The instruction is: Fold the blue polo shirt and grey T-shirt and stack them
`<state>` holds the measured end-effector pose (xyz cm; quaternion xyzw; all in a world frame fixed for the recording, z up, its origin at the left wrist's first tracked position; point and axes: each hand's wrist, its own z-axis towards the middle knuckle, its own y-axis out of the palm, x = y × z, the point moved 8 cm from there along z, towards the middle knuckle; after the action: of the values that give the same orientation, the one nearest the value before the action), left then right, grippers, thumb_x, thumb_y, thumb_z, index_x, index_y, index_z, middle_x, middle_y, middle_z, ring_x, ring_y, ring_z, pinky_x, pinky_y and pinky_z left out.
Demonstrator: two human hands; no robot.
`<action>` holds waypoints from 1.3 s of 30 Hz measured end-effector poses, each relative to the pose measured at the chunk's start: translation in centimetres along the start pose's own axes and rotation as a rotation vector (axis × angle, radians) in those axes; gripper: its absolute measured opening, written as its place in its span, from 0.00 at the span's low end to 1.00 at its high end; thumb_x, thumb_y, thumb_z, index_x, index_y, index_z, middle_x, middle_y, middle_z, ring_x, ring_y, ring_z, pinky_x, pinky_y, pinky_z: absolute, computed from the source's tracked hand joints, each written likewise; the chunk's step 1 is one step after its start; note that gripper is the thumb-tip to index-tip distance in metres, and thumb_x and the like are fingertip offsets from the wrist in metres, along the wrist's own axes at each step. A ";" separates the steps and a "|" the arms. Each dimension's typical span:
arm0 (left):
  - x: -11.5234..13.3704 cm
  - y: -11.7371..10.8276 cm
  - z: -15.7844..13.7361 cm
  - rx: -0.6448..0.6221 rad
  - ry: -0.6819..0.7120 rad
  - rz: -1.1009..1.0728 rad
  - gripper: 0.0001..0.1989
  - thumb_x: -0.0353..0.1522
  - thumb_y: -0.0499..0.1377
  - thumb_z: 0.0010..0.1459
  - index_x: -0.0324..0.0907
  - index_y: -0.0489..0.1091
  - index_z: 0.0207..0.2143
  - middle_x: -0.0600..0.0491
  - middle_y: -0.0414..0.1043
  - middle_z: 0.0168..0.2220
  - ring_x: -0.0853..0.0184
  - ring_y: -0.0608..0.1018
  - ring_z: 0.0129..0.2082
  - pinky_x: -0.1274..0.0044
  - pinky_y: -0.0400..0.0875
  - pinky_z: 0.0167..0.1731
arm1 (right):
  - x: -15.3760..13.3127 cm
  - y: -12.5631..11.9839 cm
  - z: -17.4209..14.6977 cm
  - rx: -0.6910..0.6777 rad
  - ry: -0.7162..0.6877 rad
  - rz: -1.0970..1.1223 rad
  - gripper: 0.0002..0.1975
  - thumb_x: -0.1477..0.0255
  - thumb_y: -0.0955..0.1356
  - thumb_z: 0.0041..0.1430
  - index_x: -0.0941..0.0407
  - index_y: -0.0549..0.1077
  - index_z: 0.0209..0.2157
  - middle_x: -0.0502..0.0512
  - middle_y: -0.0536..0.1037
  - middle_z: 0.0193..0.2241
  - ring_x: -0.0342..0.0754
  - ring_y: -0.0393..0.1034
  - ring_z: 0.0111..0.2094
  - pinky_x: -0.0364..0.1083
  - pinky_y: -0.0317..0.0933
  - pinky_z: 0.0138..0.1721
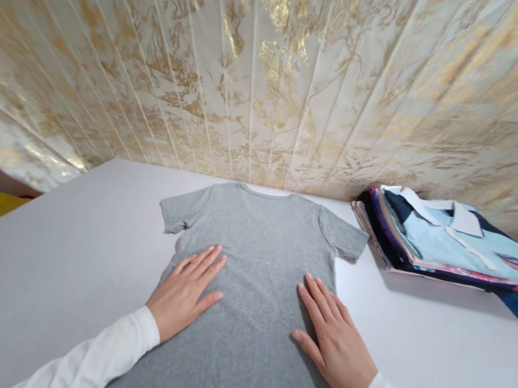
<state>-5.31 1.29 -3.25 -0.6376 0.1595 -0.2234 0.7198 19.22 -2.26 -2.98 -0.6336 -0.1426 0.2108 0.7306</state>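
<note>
The grey T-shirt [252,330] lies spread on the worktop [57,254] before you, sleeves out and unfolded, faint creases left in it; a stack of folded clothes [458,242] sits at far right. Its neckline [266,194] points away from you, its long axis running toward you, hem out of view. Your left hand [187,294] and right hand [332,337] lie flat on it, fingers extended, gripping nothing.

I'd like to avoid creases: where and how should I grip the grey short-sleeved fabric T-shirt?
Probably pinch the grey fabric T-shirt at both shoulders, coming from its outer sides. It lies flat on the white table, sleeves spread and collar toward the far edge, so the shoulder edges look exposed. The left hand and right hand lie open over its body.
</note>
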 end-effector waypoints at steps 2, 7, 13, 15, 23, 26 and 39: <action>0.1 -0.5 -0.2 0.004 0.002 -0.004 0.29 0.45 0.43 0.67 0.42 0.45 0.65 0.46 0.45 0.66 0.60 0.51 0.65 0.64 0.56 0.58 | -1.4 -0.4 -0.2 -0.010 -0.044 0.021 0.34 0.56 0.58 0.63 0.58 0.49 0.65 0.60 0.48 0.66 0.56 0.41 0.65 0.57 0.53 0.59; 0.4 -0.9 -2.2 -0.003 0.018 0.021 0.29 0.43 0.44 0.68 0.42 0.40 0.66 0.49 0.43 0.67 0.62 0.49 0.66 0.65 0.53 0.59 | -6.3 -0.1 -0.3 -0.066 -0.278 0.114 0.38 0.54 0.58 0.62 0.55 0.39 0.66 0.58 0.42 0.66 0.57 0.39 0.66 0.57 0.49 0.61; -0.1 -0.6 -2.7 -0.037 0.013 -0.007 0.30 0.44 0.43 0.68 0.43 0.40 0.66 0.49 0.40 0.67 0.61 0.47 0.66 0.65 0.51 0.60 | -6.9 0.3 0.3 -0.054 -0.292 0.103 0.39 0.53 0.59 0.62 0.55 0.37 0.66 0.59 0.44 0.66 0.58 0.41 0.65 0.58 0.49 0.60; 0.1 -1.1 -3.0 -0.035 0.025 -0.034 0.30 0.43 0.43 0.68 0.43 0.38 0.66 0.48 0.41 0.67 0.61 0.48 0.66 0.65 0.52 0.59 | -7.3 -0.5 0.0 -0.029 -0.337 0.132 0.41 0.53 0.60 0.61 0.56 0.38 0.66 0.59 0.45 0.66 0.58 0.42 0.65 0.56 0.49 0.60; 1.5 -1.6 -5.5 -0.073 0.067 -0.031 0.32 0.44 0.45 0.67 0.43 0.36 0.66 0.48 0.41 0.67 0.60 0.48 0.66 0.65 0.52 0.60 | -9.9 0.2 -0.7 -0.090 -0.456 0.215 0.42 0.50 0.59 0.59 0.55 0.39 0.66 0.57 0.46 0.65 0.57 0.45 0.65 0.56 0.47 0.61; 1.5 -1.6 -5.8 -0.068 0.075 -0.035 0.32 0.44 0.45 0.67 0.43 0.36 0.66 0.48 0.41 0.67 0.60 0.49 0.65 0.65 0.52 0.60 | -10.0 0.3 -0.7 -0.075 -0.477 0.202 0.42 0.49 0.59 0.59 0.55 0.39 0.66 0.57 0.47 0.65 0.57 0.47 0.64 0.54 0.48 0.61; 2.4 -1.5 -6.7 -0.030 0.037 -0.071 0.38 0.49 0.48 0.63 0.43 0.35 0.67 0.46 0.40 0.67 0.55 0.48 0.65 0.62 0.50 0.60 | -6.3 -0.1 0.9 0.011 -0.445 0.122 0.40 0.48 0.58 0.58 0.51 0.44 0.66 0.54 0.50 0.65 0.55 0.46 0.64 0.55 0.49 0.60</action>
<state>-6.87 -5.80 -2.55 -0.6492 0.1532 -0.2582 0.6989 13.32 -4.62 -2.39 -0.5749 -0.2603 0.3899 0.6706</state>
